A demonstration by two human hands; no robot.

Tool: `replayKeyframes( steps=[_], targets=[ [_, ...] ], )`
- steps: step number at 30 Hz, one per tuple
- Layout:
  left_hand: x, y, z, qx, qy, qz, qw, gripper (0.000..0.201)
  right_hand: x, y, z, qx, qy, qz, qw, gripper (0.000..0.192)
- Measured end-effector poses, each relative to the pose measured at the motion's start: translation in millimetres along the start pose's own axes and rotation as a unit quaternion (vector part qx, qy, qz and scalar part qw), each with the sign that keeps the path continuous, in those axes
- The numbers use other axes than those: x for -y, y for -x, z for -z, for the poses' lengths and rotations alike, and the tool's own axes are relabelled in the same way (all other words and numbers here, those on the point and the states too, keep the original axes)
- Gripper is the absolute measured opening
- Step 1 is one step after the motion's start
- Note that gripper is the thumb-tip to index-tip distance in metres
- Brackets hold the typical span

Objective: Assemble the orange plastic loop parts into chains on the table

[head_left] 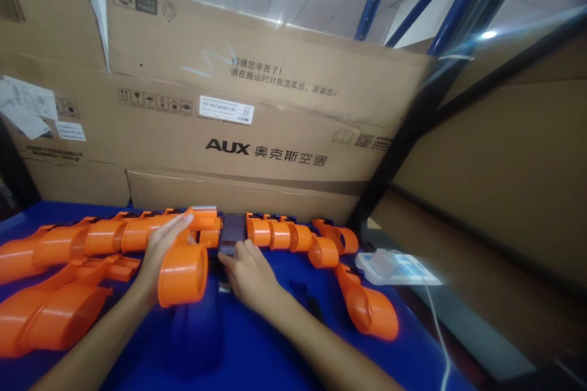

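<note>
Many orange plastic cup-shaped parts lie in rows on a blue table [238, 348]. My left hand [160, 250] grips one orange part [183, 274] whose round open mouth faces me, with its fingers stretched over the row behind. My right hand [250, 275] rests fingers-down on a dark, blurred rectangular piece [232, 233] set in the middle of the back row of orange parts [279, 234]. Both forearms reach in from the bottom edge.
More orange parts are piled at the left [50, 311], and one lies apart at the right [367, 305]. A white device with a cable [394, 266] sits at the table's right edge. Large cardboard boxes [257, 110] wall the back; a blue and black rack post [403, 128] rises at right.
</note>
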State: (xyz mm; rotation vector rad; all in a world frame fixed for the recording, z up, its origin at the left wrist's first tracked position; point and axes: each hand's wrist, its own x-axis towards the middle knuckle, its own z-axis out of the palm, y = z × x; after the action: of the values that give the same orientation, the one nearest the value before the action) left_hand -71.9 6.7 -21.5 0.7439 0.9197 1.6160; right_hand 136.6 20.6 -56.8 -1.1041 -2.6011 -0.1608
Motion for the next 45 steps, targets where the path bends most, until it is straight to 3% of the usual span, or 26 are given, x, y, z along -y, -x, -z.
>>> replayKeyframes(
  steps=[3, 6, 11, 15, 18, 20, 31, 40, 43, 45],
  targets=[
    [5.5, 2.2, -3.4, 0.008, -0.067, -0.03, 0.997, 0.035, -0.1, -1.3, 0.8, 0.006, 0.021, -0.015, 1.0, 0.021],
    [9.8, 2.4, -5.5, 0.017, -0.102, -0.019, 0.995, 0.039, -0.1, 3.0, 2.9, 0.011, 0.043, -0.039, 0.998, 0.021],
    [14.6, 9.2, -12.1, 0.042, -0.101, -0.01, 0.994, 0.063, -3.2, 10.3, 15.7, 0.002, 0.028, -0.077, 0.997, 0.013],
    [25.0, 15.0, -17.2, 0.069, -0.115, 0.001, 0.991, 0.075, -16.6, 14.9, 41.9, -0.115, -0.075, -0.138, 0.981, 0.018],
    [34.9, 16.7, -18.1, 0.098, -0.166, -0.025, 0.981, 0.073, -22.5, 16.6, 57.4, -0.193, -0.142, -0.109, 0.965, 0.019],
    [39.9, 17.9, -18.5, 0.122, -0.184, -0.041, 0.975, 0.069, -21.4, 16.4, 60.9, -0.21, -0.158, -0.077, 0.962, 0.019],
    [47.1, 26.0, -24.3, 0.164, -0.164, -0.022, 0.973, 0.059, -9.8, 13.3, 60.9, -0.216, -0.157, -0.029, 0.963, 0.018],
    [50.1, 31.6, -27.2, 0.181, -0.136, 0.006, 0.974, 0.058, -8.6, 18.9, 74.1, -0.148, -0.187, 0.001, 0.971, 0.028],
    [52.8, 32.0, -26.2, 0.173, -0.114, 0.021, 0.978, 0.059, -17.0, 24.5, 85.0, -0.131, -0.21, -0.02, 0.969, 0.032],
    [55.1, 31.8, -25.0, 0.16, -0.098, 0.033, 0.982, 0.061, -29.0, 31.1, 92.1, -0.132, -0.192, -0.081, 0.969, 0.026]
  ],
)
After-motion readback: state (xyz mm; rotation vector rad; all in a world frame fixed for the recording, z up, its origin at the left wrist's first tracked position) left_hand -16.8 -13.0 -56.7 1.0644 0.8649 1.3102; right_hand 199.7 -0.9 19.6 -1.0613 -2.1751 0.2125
